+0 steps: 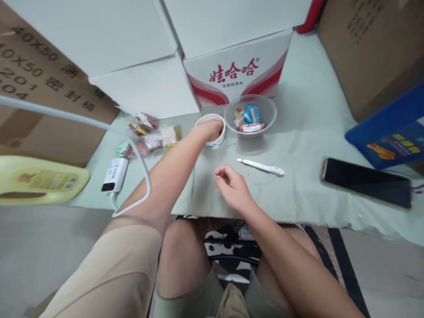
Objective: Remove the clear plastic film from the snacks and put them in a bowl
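My left hand (pixel 212 129) reaches into a white paper cup (pixel 216 142) on the pale green table cover (pixel 311 132); its fingers are hidden inside the cup. Just right of the cup stands a clear plastic bowl (pixel 269 115) with a few wrapped snacks (pixel 250 117) in it. My right hand (pixel 232 185) rests on the cover nearer to me, fingers loosely curled with nothing visible in them. A white craft knife (pixel 261 166) lies just right of that hand.
Loose snack wrappers (pixel 150 134) and a white power bank (pixel 115 174) with a cable lie to the left. A black phone (pixel 367 182) lies right, below a blue box (pixel 391 132). White cartons (pixel 238 66) and brown cardboard boxes (pixel 43 88) line the back. A yellow jug (pixel 39 179) lies at the left.
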Demonstrator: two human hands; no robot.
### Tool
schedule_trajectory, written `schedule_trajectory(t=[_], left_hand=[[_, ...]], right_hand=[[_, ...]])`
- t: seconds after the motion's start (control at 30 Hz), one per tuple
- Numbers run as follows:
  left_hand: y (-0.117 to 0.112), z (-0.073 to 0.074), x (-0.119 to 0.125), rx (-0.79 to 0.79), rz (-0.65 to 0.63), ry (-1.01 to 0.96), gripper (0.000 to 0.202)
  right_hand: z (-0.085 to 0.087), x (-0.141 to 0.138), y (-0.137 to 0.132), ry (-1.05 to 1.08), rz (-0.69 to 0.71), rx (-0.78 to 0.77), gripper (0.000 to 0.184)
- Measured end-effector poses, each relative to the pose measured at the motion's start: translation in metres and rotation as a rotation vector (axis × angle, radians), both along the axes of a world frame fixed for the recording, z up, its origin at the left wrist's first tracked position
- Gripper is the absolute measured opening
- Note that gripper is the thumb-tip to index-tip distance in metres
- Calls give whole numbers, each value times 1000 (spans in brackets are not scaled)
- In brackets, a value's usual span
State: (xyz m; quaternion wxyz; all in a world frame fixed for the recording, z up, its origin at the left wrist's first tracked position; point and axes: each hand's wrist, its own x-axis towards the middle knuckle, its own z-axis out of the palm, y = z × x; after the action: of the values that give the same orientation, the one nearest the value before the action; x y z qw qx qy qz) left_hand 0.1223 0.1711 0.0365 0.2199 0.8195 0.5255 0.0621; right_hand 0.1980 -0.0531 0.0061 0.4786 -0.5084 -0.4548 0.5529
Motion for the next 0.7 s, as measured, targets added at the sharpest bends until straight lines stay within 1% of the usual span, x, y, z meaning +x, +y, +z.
schedule_trajectory(t=[0.07,0.1,0.13,0.17,0.2,0.23,0.27,0.3,0.33,0.37,0.4,0.43,0.5,0.57,0.6,0.67,0.7], left_hand=[[-2,17,-8,-113,15,-60,24],[-3,28,-15,-133,-2,-96,26],[-4,40,-25,-111,-24,-117,27],[-5,52,-37,-38,-20,-117,26],[-6,62,-51,51,24,-100,22],[-7,69,-67,140,92,-59,20],[-8,73,-84,222,163,19,19],[-9,73,-101,272,210,125,23],[-11,70,-118,267,224,171,31],[-13,63,-134,228,228,207,41],[-15,54,-148,180,225,238,52],[-16,45,-161,146,224,256,59],[-18,27,-176,109,202,272,60],[-18,16,-181,162,150,274,52],[-18,16,-179,194,122,275,48],[-19,21,-170,269,106,267,38],[-20,27,-164,305,125,261,32]], right_hand=[[1,-10,-1,2,-6,7,13],[1,-15,-1,3,-1,9,13],[1,-21,-1,3,8,11,13],[2,-26,0,3,19,14,13],[1,-31,0,0,32,18,13],[1,-36,0,-4,45,24,13],[0,-40,1,-11,55,30,14],[0,-44,1,-19,64,33,14],[-1,-47,2,-28,70,32,13],[-2,-50,2,-37,76,27,13],[-3,-51,3,-45,82,19,13],[-4,-53,4,-51,88,11,13],[-6,-54,5,-64,99,4,12],[-8,-55,6,-77,101,13,12],[-9,-55,7,-85,97,19,11],[-10,-54,8,-96,89,27,11],[-10,-54,8,-97,86,30,11]])
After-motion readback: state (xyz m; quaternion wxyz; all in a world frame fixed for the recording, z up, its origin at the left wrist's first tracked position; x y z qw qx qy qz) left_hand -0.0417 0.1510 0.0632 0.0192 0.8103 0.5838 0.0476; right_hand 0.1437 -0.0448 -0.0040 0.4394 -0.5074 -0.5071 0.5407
